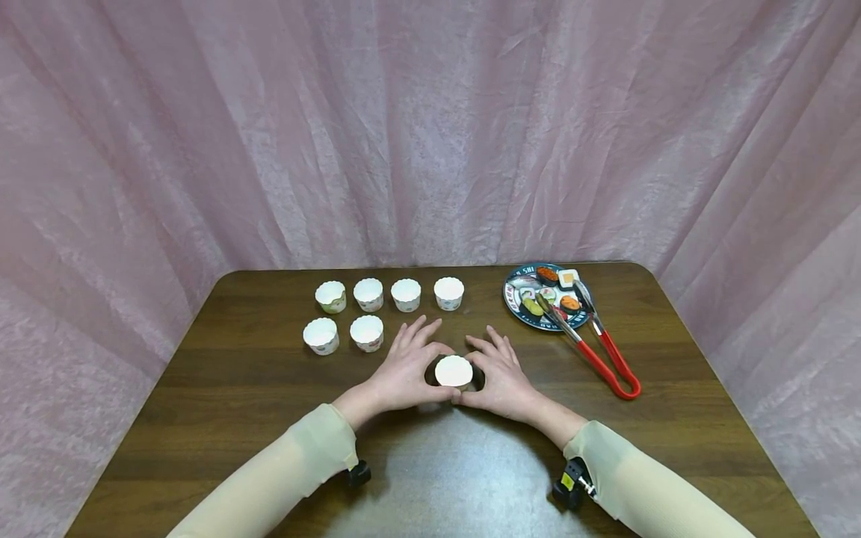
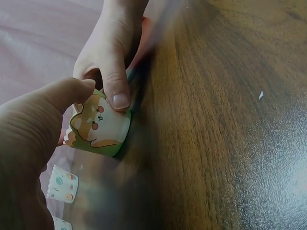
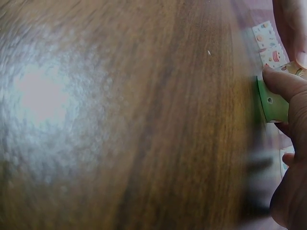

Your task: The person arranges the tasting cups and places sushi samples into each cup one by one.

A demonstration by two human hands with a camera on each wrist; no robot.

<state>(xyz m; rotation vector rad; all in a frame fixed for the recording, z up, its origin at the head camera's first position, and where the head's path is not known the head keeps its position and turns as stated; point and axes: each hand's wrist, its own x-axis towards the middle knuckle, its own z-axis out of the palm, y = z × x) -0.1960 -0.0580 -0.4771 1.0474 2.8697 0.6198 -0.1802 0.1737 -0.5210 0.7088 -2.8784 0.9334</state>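
Observation:
A paper baking cup [image 1: 454, 370], white inside, stands upright on the wooden table between both hands. In the left wrist view, the cup [image 2: 101, 129] shows a cartoon dog on a green ground. My left hand [image 1: 408, 371] grips it from the left between thumb and index finger, the other fingers spread away. From the right, my right hand [image 1: 503, 382] holds the same cup with its thumb at the front and index finger behind. The two thumb tips nearly meet at the near side. The right wrist view shows only the green side of the cup [image 3: 276, 103].
Several similar cups stand in two rows at the back left, including a front-row cup [image 1: 366, 333] near the left hand. At the back right, a round patterned plate [image 1: 514, 308] bears toy sushi pieces. Red-handled tongs [image 1: 599, 364] lie across it. A pink curtain [image 1: 430, 134] hangs behind.

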